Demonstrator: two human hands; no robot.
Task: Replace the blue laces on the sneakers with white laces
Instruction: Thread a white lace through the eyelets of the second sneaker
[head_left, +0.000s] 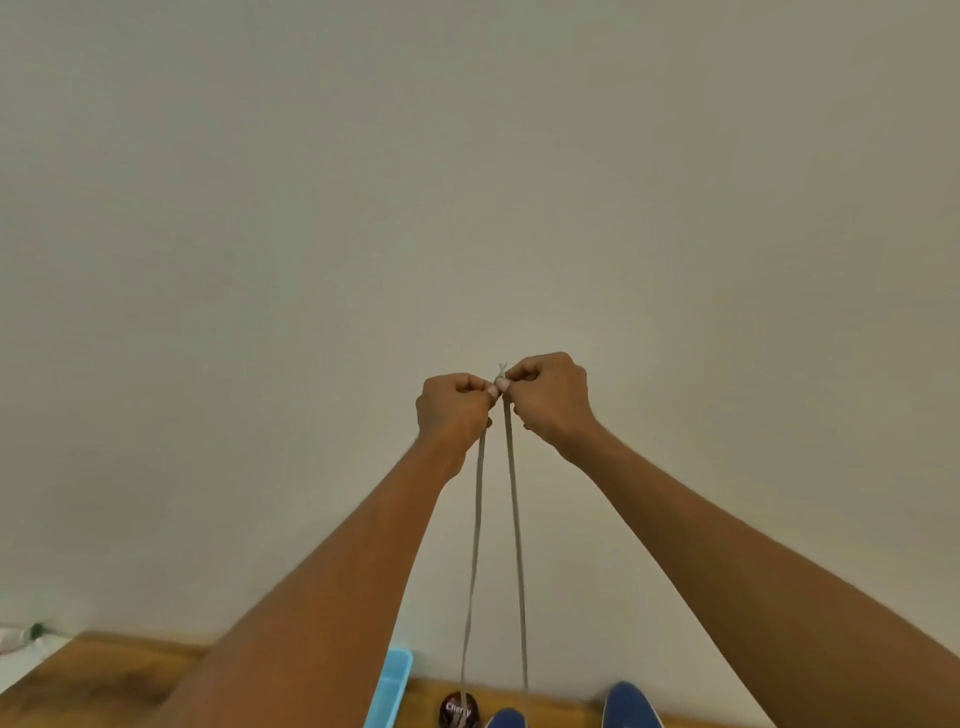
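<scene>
I hold both ends of the white lace (514, 519) up high. My left hand (454, 410) and right hand (548, 397) each pinch a tip. It hangs down to the shoe (506, 718). It looks soft, light and floppy, so the stiff tips are best to grab.

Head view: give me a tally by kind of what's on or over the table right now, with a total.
Blue sneakers: 2, only the toes in frame
White lace: 1, both strands pulled up, pinched by left hand and right hand
Light blue tray: 1
Dark round tin: 1
Total: 5
</scene>
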